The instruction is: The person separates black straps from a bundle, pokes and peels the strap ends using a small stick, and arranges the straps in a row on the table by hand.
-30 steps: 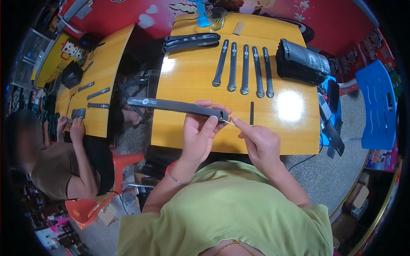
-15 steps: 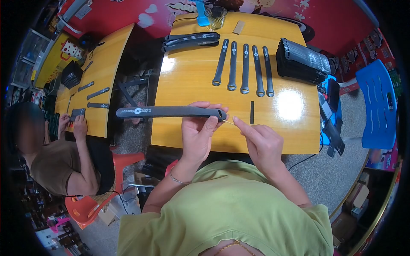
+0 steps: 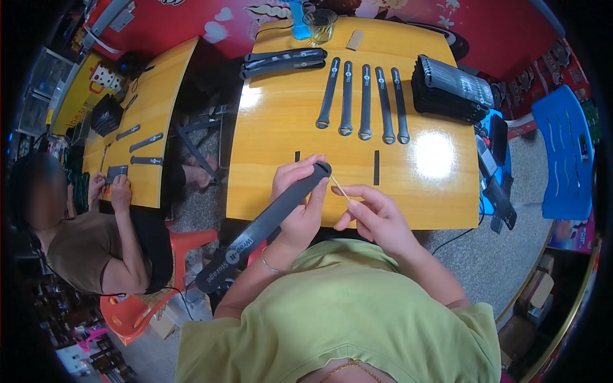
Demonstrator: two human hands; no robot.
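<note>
A dark grey storage strap printed "Wrap-It Storage" slants from upper right to lower left in front of me. My left hand is closed around it near its looped upper end, with the printed end hanging past the table edge. Between the thumb and fingers of my right hand is a thin wooden stick, its tip close to the strap's loop; whether they touch, I cannot tell. Two short black strips lie on the table beyond my hands, one on the right and one on the left.
Several similar straps lie in a row on the yellow table. Strap stacks stand at back left and right. A clear cup is at the back. At a left table sits another person. A blue chair stands right.
The strap has swung from level to a steep slant, its printed end dropping toward me. My right hand now holds the stick at a steeper angle. The left black strip has come into view.
</note>
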